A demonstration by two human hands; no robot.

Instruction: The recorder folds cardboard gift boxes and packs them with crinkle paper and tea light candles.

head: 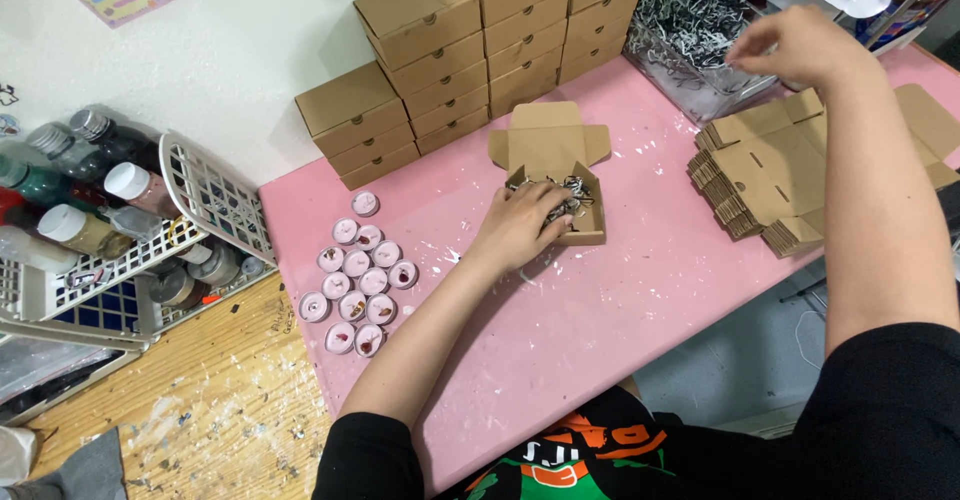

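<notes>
My left hand [522,225] rests palm down in a small open brown cardboard box [590,222], pressing on black-and-white shredded paper [578,188] inside it; the box lid [548,138] stands open behind. My right hand [790,48] is raised at the far right, fingers pinched together over a clear bin of shredded paper [692,15]; whether it holds any shreds is unclear. The box sits on a pink table top [600,330].
Stacks of closed brown boxes [470,50] line the back. A pile of flat unfolded boxes [770,175] lies at right. Several small round pink candles [357,280] sit at left. A white basket of bottles [110,220] stands on a wooden surface [200,410].
</notes>
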